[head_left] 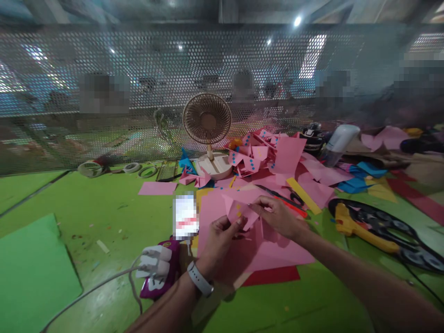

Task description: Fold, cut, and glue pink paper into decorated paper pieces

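In front of the small beige desk fan (207, 121), the left hand (218, 240) and right hand (279, 215) both pinch a folded pink paper piece with coloured dots (239, 212), fingers closed on it, above the green tabletop (104, 208).

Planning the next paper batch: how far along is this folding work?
Done: a heap of folded pink pieces with blue dots by the fan. In hand: left hand and right hand pinch a pink dotted piece. Left: flat pink sheets underneath.
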Demonstrator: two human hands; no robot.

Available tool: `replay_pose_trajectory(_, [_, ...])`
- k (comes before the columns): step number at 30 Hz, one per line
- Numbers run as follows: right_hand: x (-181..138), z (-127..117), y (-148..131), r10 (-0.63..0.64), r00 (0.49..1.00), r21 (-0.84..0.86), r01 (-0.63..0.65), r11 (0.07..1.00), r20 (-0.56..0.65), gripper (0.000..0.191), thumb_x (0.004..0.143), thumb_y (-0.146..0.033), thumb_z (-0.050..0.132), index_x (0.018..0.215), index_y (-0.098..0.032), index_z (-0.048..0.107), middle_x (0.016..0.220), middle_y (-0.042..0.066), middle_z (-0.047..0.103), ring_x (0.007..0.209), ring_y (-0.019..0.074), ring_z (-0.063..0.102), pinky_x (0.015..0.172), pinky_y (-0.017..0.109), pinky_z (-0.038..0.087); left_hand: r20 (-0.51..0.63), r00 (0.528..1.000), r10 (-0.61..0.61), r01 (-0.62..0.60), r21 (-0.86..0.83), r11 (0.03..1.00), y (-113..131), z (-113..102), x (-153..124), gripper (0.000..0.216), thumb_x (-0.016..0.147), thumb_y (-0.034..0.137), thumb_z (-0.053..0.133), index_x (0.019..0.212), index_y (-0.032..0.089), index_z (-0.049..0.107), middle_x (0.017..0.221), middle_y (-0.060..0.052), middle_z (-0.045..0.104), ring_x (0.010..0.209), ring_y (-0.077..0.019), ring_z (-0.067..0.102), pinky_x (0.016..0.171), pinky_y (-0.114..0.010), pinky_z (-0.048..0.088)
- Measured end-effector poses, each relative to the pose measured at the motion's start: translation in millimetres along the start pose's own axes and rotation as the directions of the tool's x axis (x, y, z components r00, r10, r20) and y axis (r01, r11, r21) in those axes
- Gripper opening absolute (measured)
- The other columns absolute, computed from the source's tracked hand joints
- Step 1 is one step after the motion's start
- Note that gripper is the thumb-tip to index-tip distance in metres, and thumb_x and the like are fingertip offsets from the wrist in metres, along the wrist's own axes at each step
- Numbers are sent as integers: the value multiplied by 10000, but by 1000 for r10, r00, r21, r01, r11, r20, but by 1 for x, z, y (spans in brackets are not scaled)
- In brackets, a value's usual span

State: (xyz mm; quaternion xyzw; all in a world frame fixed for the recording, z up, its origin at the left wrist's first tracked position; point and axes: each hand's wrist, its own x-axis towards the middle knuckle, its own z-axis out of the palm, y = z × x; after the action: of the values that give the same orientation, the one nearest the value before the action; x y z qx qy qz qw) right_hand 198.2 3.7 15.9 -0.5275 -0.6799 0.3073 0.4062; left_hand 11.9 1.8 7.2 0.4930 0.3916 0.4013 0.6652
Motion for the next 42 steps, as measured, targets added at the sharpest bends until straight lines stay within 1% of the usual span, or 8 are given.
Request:
replay_pose_trajectory(9, [2, -5, -3, -25, 999, 27, 26, 999, -38, 269, 888, -403, 500, 763, -185, 595, 713, -12, 569, 681, 137, 504, 631, 250, 393, 50, 998, -30, 29, 23, 999, 5, 3, -4, 294, 731, 383, 726, 861, 144, 614, 838, -78, 690, 776, -193, 666, 617, -248, 483])
replay_pose_trajectory(13, [1, -2, -2, -22, 1000, 29, 22, 999, -15, 283, 887, -418, 501, 755, -186, 595, 711, -10, 580, 675, 137, 508, 621, 248, 394, 14, 1000, 12, -12, 11, 1000, 1, 1, -2, 247, 774, 378, 686, 784, 137, 632, 764, -55, 672, 714, -163, 644, 616, -241, 459])
replay_pose_trajectory(18, [2, -1, 0, -35, 999, 29, 35, 999, -5, 291, 885, -425, 502, 732, -191, 579, 688, -16, 566, 663, 133, 504, 611, 242, 393, 57, 997, 54, -53, -15, 998, 0, -3, 0, 214, 769, 342, 696, 730, 135, 662, 655, -17, 631, 643, -132, 596, 643, -250, 447])
replay_pose_trajectory(23, [1, -1, 0, -47, 999, 43, 46, 998, 8, 282, 885, -425, 494, 761, -191, 591, 720, -6, 585, 678, 141, 522, 638, 250, 413, 59, 998, 35, -29, -88, 996, 1, -4, -2, 185, 755, 316, 710, 721, 137, 676, 644, -6, 623, 625, -118, 573, 670, -255, 457])
replay_pose_trajectory(30, [1, -3, -3, -55, 998, 44, 56, 997, -30, 288, 884, -421, 490, 752, -189, 598, 705, 3, 592, 665, 148, 535, 625, 251, 432, 77, 997, -14, 23, -118, 993, 3, -3, -3, 309, 741, 444, 697, 838, 156, 641, 761, -40, 676, 720, -170, 640, 738, -305, 490])
replay_pose_trajectory(33, [3, -7, -4, -68, 994, 24, 70, 997, -84, 273, 876, -410, 506, 740, -190, 592, 703, 2, 582, 675, 151, 530, 633, 253, 427, 26, 1000, 16, -13, -119, 993, 3, -4, -3, 387, 763, 516, 642, 918, 164, 600, 797, -65, 689, 767, -201, 658, 749, -332, 500])
replay_pose_trajectory(38, [7, -9, 4, -78, 984, 21, 83, 996, -162, 265, 868, -406, 516, 753, -184, 606, 717, 10, 591, 683, 157, 529, 640, 257, 424, -134, 985, 104, -119, -107, 987, -3, -7, 0, 377, 805, 445, 617, 1102, 224, 555, 930, -44, 674, 891, -197, 646, 771, -326, 507])
replay_pose_trajectory(42, [10, -8, 12, -76, 977, 47, 87, 995, -199, 273, 857, -421, 520, 775, -181, 624, 743, 21, 620, 689, 165, 550, 641, 259, 437, -146, 988, 40, -61, -142, 988, -8, -11, 4, 474, 867, 572, 423, 1006, 159, 609, 779, -74, 694, 759, -206, 662, 750, -355, 498])
